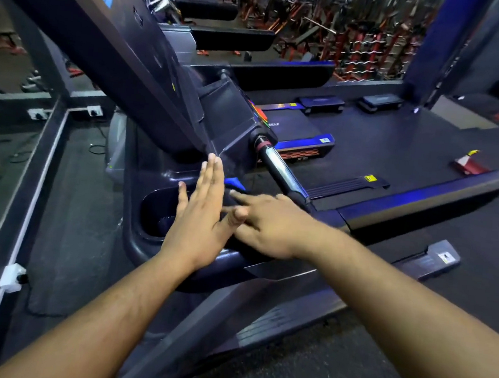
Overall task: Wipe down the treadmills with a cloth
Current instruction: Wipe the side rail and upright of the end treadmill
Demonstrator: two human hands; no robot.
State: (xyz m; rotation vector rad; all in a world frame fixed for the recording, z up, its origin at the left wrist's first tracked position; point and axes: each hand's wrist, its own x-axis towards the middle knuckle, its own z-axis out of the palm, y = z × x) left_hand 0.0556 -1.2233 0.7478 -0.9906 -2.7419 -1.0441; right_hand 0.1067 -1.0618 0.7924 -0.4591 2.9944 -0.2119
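Observation:
The dark treadmill console (151, 175) fills the middle of the view, with its tilted screen panel (108, 51) rising to the upper left. My left hand (201, 211) is held flat with straight fingers over the console tray, beside the cup holder (155, 212). My right hand (264, 224) lies just right of it with fingers stretched out, resting on a dark bundle (243, 248) that looks like the cloth. A bright blue bit (235, 183) shows past my fingertips. The two thumbs touch. A chrome handlebar (281, 167) runs down to my right hand.
The treadmill's side rail (419, 200) and belt deck (399, 155) stretch to the right. More treadmills stand in a row behind (233, 38). Red weight racks (350, 39) line the back. A wall ledge with sockets (12, 279) and cables runs along the left.

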